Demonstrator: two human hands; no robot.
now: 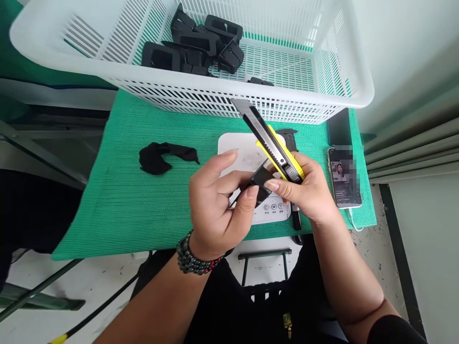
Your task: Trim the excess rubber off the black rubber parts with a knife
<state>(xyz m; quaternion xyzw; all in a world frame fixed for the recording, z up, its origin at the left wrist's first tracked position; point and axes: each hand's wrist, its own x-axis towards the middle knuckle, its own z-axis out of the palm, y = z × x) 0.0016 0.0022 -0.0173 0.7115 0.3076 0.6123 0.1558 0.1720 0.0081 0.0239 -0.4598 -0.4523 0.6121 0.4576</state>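
My left hand (pixel 222 205) pinches a small black plastic part (pixel 261 184) between thumb and fingers; its index finger is raised. Wrapped around a yellow and black utility knife (pixel 278 150), my right hand (pixel 304 184) also rests its thumb and fingertips against the black part. The knife's blade is extended and points up and to the left, away from the part. Beneath both hands lies a white digital scale (pixel 233 145) with touch buttons along its near edge. Fingers hide some of the black part.
A large white plastic basket (pixel 215 88) holding several black moulded parts (pixel 197 45) stands at the back. Black scraps (pixel 158 157) lie left on the green mesh-covered table (pixel 125 215). At right are a phone (pixel 344 179) with a cable and a dark object (pixel 339 126).
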